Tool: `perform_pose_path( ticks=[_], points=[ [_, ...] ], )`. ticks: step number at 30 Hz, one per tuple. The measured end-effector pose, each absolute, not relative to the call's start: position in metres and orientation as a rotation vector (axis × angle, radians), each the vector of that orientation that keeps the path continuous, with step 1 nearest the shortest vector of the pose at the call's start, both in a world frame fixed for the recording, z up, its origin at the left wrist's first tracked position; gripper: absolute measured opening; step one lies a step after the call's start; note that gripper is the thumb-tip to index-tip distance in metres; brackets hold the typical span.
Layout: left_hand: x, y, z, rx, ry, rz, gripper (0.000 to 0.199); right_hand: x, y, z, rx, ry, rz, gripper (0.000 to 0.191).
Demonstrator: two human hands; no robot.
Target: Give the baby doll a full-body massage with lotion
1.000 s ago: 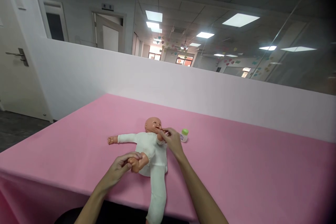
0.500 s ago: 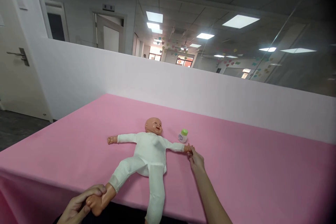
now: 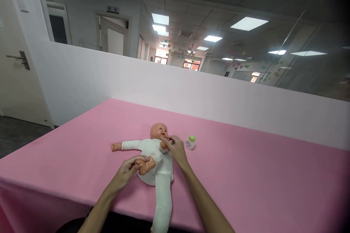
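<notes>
A baby doll (image 3: 164,163) in a white cloth body lies on its back on the pink-covered table (image 3: 246,174). My left hand (image 3: 126,170) grips the foot of one doll leg, which is folded up over the belly. With its fingers closed, my right hand (image 3: 175,149) holds the doll's hand, bent in over the upper chest just below the chin. The doll's other arm stretches out to the left, and its other leg hangs toward the near table edge. A small jar with a green lid (image 3: 190,142) stands just right of my right hand.
Behind the table runs a low white wall (image 3: 191,91) with glass above it. A door with a metal handle (image 3: 22,59) is at the far left. The near table edge crosses below the doll.
My left hand has lifted the doll's foot up and inward over its belly. My right hand has brought the doll's hand leftward from its side onto the chest.
</notes>
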State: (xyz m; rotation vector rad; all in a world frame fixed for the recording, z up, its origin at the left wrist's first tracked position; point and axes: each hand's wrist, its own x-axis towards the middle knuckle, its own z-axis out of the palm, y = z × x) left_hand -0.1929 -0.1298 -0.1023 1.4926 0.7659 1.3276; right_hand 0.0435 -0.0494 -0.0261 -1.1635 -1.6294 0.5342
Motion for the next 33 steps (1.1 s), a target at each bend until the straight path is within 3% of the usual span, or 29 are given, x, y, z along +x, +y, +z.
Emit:
perform_pose_path(
  ticks=[6, 12, 18, 23, 26, 33],
  points=[
    [-0.180, -0.119, -0.104, 1.480, 0.702, 1.313, 0.047, 0.029, -0.045, -0.031, -1.159, -1.860, 0.418, 0.033],
    [-0.219, -0.160, -0.110, 1.409, 0.850, 1.387, 0.044, 0.094, -0.024, -0.029, -1.268, -1.370, 0.621, 0.047],
    [-0.273, -0.221, -0.172, 1.298, 1.013, 1.409, 0.052, 0.175, -0.024, -0.069, -1.424, -0.937, 0.687, 0.047],
    [-0.286, -0.246, -0.214, 1.172, 1.125, 1.430, 0.045, 0.189, -0.033, -0.108, -1.409, -0.728, 0.755, 0.047],
    [-0.282, -0.240, -0.205, 1.144, 1.117, 1.459, 0.050, 0.181, -0.033, -0.102, -1.385, -0.737, 0.754, 0.047],
    [-0.236, -0.185, -0.133, 1.315, 0.849, 1.511, 0.047, 0.117, -0.038, -0.029, -1.273, -1.169, 0.643, 0.048]
  ],
)
